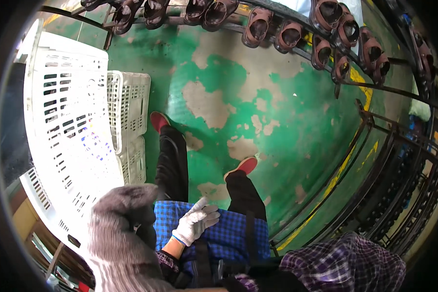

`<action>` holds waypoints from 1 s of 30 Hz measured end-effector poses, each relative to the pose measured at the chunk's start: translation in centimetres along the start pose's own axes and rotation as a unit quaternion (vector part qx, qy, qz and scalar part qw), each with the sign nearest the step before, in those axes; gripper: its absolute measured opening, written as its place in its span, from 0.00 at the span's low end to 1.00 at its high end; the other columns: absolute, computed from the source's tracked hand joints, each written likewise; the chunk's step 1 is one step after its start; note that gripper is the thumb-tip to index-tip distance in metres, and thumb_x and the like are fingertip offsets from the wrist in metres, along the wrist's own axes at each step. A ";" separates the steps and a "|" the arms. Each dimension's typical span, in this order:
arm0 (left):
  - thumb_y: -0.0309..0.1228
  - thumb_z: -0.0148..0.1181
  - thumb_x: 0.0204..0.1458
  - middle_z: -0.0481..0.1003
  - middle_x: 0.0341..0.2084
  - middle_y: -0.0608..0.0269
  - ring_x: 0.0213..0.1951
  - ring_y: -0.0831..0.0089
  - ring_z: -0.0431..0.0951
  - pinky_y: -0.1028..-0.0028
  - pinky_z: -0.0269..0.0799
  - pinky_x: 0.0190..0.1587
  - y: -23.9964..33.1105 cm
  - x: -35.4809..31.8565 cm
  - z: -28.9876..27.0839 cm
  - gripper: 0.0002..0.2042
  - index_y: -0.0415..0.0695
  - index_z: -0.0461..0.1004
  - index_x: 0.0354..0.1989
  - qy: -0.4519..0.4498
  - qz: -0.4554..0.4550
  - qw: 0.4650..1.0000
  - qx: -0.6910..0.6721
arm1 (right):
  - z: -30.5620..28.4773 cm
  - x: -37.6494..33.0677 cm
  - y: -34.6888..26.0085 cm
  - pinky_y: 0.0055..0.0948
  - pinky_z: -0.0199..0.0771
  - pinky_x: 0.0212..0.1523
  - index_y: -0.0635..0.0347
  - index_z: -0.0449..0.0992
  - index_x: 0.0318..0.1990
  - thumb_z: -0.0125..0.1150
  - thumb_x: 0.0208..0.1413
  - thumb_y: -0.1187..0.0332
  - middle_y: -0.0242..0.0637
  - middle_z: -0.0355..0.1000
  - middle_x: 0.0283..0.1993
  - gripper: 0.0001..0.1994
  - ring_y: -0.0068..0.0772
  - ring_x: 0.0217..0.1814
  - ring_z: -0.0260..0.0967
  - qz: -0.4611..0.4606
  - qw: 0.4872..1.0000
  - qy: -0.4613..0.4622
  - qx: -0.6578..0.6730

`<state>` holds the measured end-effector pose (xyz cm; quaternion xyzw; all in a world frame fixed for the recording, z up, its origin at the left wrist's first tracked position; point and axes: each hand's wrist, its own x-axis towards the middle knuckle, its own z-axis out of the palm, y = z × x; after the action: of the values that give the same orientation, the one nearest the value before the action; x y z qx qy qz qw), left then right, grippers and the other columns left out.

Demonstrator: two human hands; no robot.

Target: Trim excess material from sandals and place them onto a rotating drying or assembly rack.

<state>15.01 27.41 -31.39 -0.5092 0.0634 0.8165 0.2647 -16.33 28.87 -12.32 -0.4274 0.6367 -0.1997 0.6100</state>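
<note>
Left hand (195, 225): white knit glove with a blue cuff edge; thumb extended, fingers loosely bent, half open, nothing visible in its grasp. Position: over the lap of a blue-and-black checked cloth apron (173, 214); contact with the cloth cannot be told.

Right hand (113, 219): apparently the one in the grey-brown ribbed knit glove, crossed to the left side, large and close to the camera. Fingers bent over toward the right; how far closed, and whether anything is held, cannot be told.

Large white perforated plastic crate (73, 121), blue marking on its face: at the left, partly behind the grey-brown glove; contact cannot be told.

Smaller white slatted plastic crates (134, 104), two visible: just right of the large crate, one nearer the wearer.

Brown strapped sandals (258, 27), numerous: on a dark metal rack (394, 88) along the far side and upper right.

Black tiered metal rack (389, 180): right side.

Floor (204, 63): green paint, worn to grey patches, yellow lines; red shoes (248, 165) upon it.
</note>
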 end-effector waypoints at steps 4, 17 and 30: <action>0.28 0.60 0.51 0.69 0.57 0.45 0.53 0.51 0.74 0.51 0.67 0.59 0.4 0.0 0.1 0.31 0.50 0.60 0.66 -0.020 0.014 1.000 -0.010 | 1.2 0.3 -0.7 0.37 0.73 0.36 0.65 0.74 0.40 0.54 0.54 0.69 0.43 0.72 0.37 0.10 0.38 0.37 0.73 0.011 0.999 0.048 -0.010; 0.25 0.58 0.52 0.66 0.61 0.47 0.57 0.54 0.72 0.55 0.64 0.62 1.2 -1.1 2.7 0.33 0.44 0.56 0.68 0.005 0.050 0.996 0.079 | 3.8 -1.2 -1.6 0.37 0.72 0.31 0.64 0.75 0.32 0.55 0.51 0.66 0.43 0.71 0.30 0.10 0.38 0.32 0.73 0.041 0.976 0.192 -0.092; 0.31 0.67 0.34 0.78 0.39 0.49 0.41 0.48 0.78 0.57 0.75 0.45 15.3 -22.5 11.4 0.25 0.40 0.75 0.46 0.157 0.423 0.510 0.732 | 4.1 -3.1 -2.8 0.32 0.75 0.41 0.55 0.82 0.41 0.68 0.48 0.66 0.37 0.72 0.45 0.12 0.39 0.41 0.74 0.081 0.966 0.220 0.107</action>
<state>5.94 10.35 -9.05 -0.1677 0.8872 0.4019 0.1521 -11.95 30.84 -9.04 -0.2522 0.7630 -0.3052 0.5109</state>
